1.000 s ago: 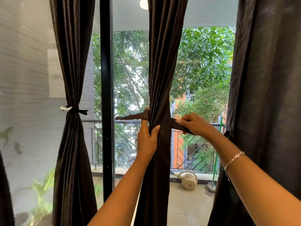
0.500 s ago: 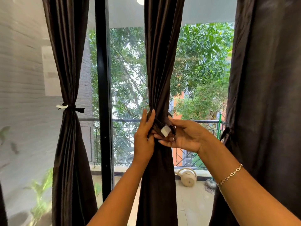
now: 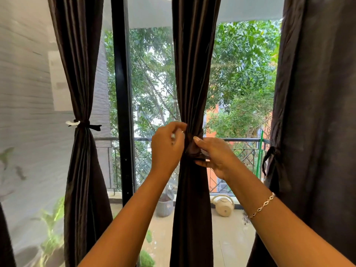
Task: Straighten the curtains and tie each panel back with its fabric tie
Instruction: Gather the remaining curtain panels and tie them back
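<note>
Tie [image 3: 192,149] sat bunched round the middle panel [image 3: 193,74], about level with the balcony rail [image 3: 244,140]. Its wrap ran horizontal across the vertical folds. Knot area lay directly between both hands and touched each.

Left hand [image 3: 167,146] was on the tie's left side, fingers curled, pinching what looked like a pale tie end. That bit was blurred, so not certain. Right hand [image 3: 213,154] gripped the tie from the right, thumb on top, fingers curled under. Neither hand was clearly nearer.

My read: knot was mid-cinch, so the next pull should go outward, left and right, along the tie's axis.

Left panel [image 3: 82,74] was already tied. Right panel [image 3: 317,112] hung loose, with the right tie [image 3: 270,151] dangling at its edge.
</note>
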